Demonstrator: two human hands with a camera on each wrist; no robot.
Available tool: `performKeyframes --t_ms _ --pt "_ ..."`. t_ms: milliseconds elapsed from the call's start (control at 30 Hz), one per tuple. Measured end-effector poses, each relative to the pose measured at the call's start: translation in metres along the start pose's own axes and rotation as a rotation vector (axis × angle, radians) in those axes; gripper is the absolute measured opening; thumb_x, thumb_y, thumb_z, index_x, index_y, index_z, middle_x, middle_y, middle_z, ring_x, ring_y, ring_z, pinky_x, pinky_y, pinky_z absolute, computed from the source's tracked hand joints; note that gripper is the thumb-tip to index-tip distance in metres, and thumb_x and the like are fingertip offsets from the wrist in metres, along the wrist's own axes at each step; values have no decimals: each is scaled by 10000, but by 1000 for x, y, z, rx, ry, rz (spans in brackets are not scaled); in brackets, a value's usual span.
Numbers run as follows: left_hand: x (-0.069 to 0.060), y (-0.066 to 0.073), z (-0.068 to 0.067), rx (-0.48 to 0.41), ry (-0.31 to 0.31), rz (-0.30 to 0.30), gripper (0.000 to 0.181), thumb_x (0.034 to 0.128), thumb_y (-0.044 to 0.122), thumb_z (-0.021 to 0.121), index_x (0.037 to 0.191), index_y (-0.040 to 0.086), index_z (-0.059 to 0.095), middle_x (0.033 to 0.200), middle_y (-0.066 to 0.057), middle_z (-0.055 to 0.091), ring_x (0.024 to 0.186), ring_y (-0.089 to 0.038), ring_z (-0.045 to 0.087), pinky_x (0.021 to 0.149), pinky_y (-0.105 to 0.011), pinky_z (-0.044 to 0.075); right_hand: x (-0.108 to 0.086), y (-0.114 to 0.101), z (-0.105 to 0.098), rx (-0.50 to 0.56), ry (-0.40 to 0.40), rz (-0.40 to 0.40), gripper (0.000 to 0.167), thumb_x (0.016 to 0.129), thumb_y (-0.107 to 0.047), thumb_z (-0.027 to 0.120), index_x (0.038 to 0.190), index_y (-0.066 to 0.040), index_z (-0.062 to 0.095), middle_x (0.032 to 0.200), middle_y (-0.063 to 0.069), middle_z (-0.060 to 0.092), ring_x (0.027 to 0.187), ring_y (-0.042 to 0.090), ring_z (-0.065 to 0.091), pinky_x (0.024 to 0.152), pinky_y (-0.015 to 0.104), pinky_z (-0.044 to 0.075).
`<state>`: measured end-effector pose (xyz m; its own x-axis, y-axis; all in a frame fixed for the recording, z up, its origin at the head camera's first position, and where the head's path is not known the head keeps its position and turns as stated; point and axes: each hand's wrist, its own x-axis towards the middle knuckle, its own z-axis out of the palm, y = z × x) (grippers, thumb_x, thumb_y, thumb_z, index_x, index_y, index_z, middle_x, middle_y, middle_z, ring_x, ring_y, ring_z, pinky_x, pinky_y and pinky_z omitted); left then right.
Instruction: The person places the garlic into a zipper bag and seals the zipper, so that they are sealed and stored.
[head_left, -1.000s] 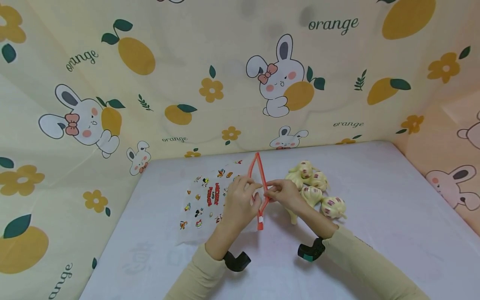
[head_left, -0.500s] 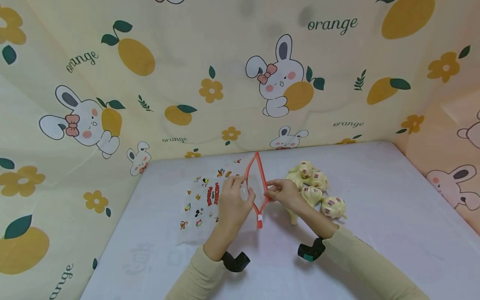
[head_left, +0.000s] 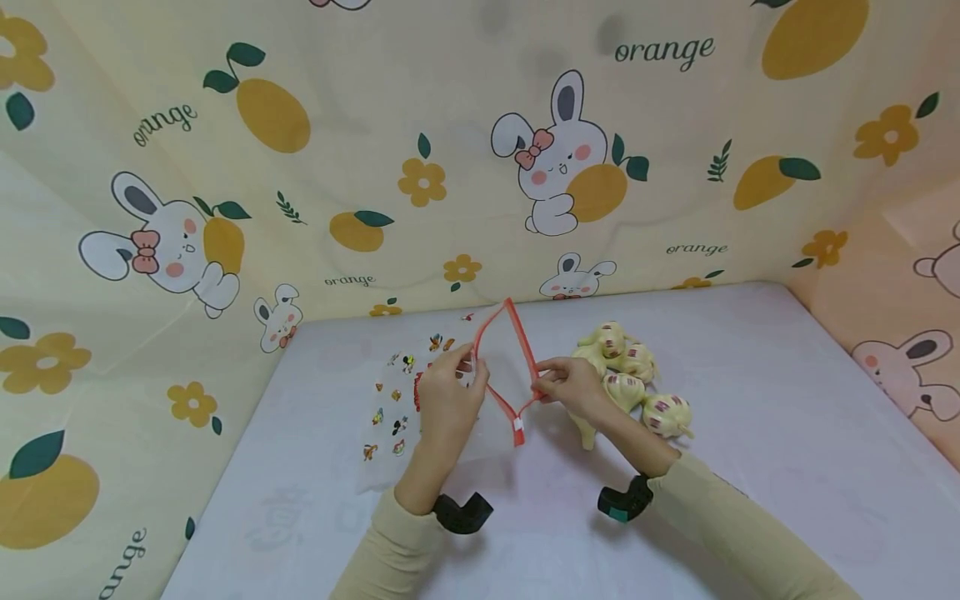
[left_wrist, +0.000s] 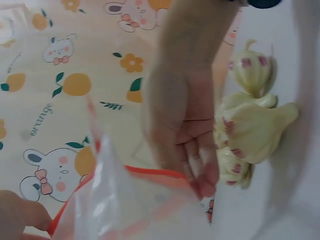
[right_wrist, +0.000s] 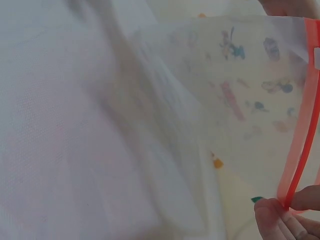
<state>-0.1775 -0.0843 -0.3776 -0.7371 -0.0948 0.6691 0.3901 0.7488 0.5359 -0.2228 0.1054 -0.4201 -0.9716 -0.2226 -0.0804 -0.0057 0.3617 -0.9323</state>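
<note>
A clear zip bag [head_left: 491,437] with red zipper edges and small cartoon prints stands with its mouth spread wide. My left hand [head_left: 450,396] pinches the left edge of the mouth between thumb and fingers. On the opposite side my right hand [head_left: 573,387] pinches the right red edge, seen close up in the right wrist view, where the fingertips [right_wrist: 270,215] grip the red strip [right_wrist: 302,145]. A white slider sits at the near corner of the zipper. Just beyond the right hand lie several garlic bulbs [head_left: 667,414], pale with purplish marks, also visible in the left wrist view.
The white table [head_left: 300,533] carries the bag and the garlic pile. Behind it hangs a cream cloth [head_left: 450,83] printed with rabbits and oranges. A black wrist camera [head_left: 463,512] is strapped on the left wrist, another camera [head_left: 626,500] on the right.
The left hand has moved left, drawing its edge of the bag away from the right one. The bag's mouth has widened from a narrow gap. The right hand has barely moved.
</note>
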Motion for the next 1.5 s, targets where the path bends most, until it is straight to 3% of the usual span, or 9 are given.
performKeyframes --t_ms 200,333,600,833,1067,1300,1500 --pt "7 -3 -7 -198 -10 -118 225 832 40 698 1039 -48 713 829 -167 731 690 -232 688 631 -307 589 0 3 -6 10 17 1 350 915 -60 620 1222 103 582 946 252 729 790 276 739 788 426 601" --pt "9 -4 -11 -309 -53 -191 240 838 46 710 1059 -48 707 864 -189 731 745 -258 703 647 -219 586 0 4 -8 23 20 6 341 913 -57 618 1210 109 586 934 246 732 793 278 741 785 421 602" --pt "10 -5 -13 -449 -142 -307 253 840 71 724 1080 -5 713 927 -193 720 829 -264 689 681 -85 535 -1 3 -13 15 14 -20 339 929 -89 607 1206 107 587 914 235 732 773 261 733 745 375 611" --pt "11 -7 -12 -478 -138 -327 250 829 54 730 1068 -15 717 908 -215 716 799 -233 675 644 -54 498 -5 2 -20 -13 4 -14 343 940 -142 611 1207 72 600 955 227 729 745 129 707 769 363 610" --pt "12 -9 -11 -507 -129 -333 247 823 37 731 1062 -25 717 911 -229 716 787 -193 664 651 -54 503 -11 1 -31 -73 23 -68 326 945 -123 596 1201 78 602 1031 294 702 818 265 728 649 268 592" --pt "12 -9 -11 -520 -123 -325 246 826 25 725 1064 -34 713 920 -239 715 804 -252 676 659 -59 510 -15 4 -40 -149 73 -140 314 911 -115 643 1165 69 629 1002 269 713 854 288 725 682 205 582" --pt "12 -10 -11 -519 -122 -332 244 832 31 721 1068 -28 713 925 -236 715 805 -222 672 673 -68 517 -23 7 -52 -282 146 -226 287 892 -120 670 1134 35 662 950 192 734 778 78 666 646 148 507"
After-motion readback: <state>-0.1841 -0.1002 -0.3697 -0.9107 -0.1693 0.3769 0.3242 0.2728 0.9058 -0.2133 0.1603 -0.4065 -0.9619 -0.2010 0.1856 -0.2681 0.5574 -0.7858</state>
